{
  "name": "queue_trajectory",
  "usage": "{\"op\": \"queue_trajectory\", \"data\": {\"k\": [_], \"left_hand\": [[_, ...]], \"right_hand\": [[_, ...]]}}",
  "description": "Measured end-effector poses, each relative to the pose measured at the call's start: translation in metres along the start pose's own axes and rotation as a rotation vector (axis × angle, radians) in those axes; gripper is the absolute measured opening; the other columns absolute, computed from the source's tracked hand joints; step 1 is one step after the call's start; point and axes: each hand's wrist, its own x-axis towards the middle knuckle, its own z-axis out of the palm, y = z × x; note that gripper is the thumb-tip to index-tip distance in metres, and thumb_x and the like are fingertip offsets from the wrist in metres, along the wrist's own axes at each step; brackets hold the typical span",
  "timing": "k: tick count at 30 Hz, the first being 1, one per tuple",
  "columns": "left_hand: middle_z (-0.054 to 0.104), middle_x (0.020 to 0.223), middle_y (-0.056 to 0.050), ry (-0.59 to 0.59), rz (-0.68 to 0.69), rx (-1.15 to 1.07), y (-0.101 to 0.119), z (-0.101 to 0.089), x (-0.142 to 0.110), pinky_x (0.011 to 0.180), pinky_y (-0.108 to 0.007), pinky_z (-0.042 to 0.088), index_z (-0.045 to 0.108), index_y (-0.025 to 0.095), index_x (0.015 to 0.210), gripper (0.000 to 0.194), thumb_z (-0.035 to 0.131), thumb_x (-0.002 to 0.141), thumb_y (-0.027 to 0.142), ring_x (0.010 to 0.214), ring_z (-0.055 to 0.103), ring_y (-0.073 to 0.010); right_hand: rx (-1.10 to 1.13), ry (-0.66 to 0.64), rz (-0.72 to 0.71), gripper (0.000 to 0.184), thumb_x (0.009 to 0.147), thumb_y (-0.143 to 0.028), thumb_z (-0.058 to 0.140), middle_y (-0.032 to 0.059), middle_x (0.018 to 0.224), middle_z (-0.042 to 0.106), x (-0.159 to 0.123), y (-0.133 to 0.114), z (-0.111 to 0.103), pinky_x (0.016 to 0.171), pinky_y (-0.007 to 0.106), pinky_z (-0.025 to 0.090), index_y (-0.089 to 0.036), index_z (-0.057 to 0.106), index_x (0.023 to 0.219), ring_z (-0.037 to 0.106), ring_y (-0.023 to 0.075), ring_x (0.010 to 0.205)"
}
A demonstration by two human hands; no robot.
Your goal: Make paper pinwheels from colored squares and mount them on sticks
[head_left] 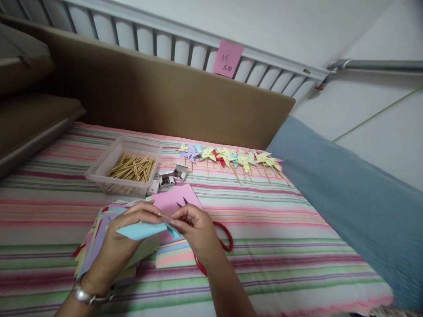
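- Left hand (pixel 120 246) first: grip's closed around a piece of blue paper (pixel 142 231), fingers curled over the top, paper sticking out below them. That looks like it keeps the sheet steady and leaves the near edge free.
- Right hand (pixel 194 229) is pinching, thumb and index together, on the end of a thin stick (pixel 165 216) bridging the two grips. My guess is that holding both ends stops it from rolling. Can't really tell if those fingertips have the paper's folded corner too, the fingers hide it.
- So the blue paper sits right between the grips, mostly on the left one's side.
- Red-handled scissors (pixel 230 235) lie under the right grip, rings out past the wrist, blade tips poking out beyond the fingers onto pink paper (pixel 173 198). Probably parked there to be handy.
- Stack of coloured sheets (pixel 95 246) is just under the left grip, so sheets are an easy grab, I'd say.
- Past the left grip: clear plastic box (pixel 122 189) full of sticks (pixel 132 168). Walls likely stop them scattering. Small open boxes (pixel 167 179) touch or nearly touch it.
- Paper pinwheels (pixel 228 156) lie in a row well beyond the right grip, seemingly kept out of elbow range.
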Motion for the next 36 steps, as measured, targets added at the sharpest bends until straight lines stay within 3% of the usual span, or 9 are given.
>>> {"op": "queue_trajectory", "data": {"k": [14, 36], "left_hand": [[0.071, 0.083, -0.007, 0.025, 0.006, -0.008, 0.0013, 0.0023, -0.0009, 0.075, -0.031, 0.049, 0.075, 0.025, 0.071, 0.009, 0.067, 0.075, 0.028, 0.085, 0.064, -0.0225], [0.071, 0.081, -0.006, 0.03, -0.002, 0.009, 0.0015, 0.0014, -0.0022, 0.079, -0.032, 0.048, 0.074, 0.025, 0.072, 0.009, 0.065, 0.075, 0.028, 0.081, 0.065, -0.0209]], "right_hand": [[-0.061, 0.02, -0.031, 0.005, 0.064, -0.016, 0.072, -0.0018, 0.065, 0.059, -0.0017, -0.0049, 0.0011, 0.058, 0.024, 0.043, -0.019, 0.067, 0.065, 0.053, 0.0118, 0.059], [-0.127, 0.017, -0.083, 0.007, 0.066, -0.017, 0.074, -0.0007, 0.066, 0.059, -0.0002, 0.0004, -0.0012, 0.058, 0.025, 0.042, -0.02, 0.069, 0.064, 0.054, 0.0147, 0.066]]}}
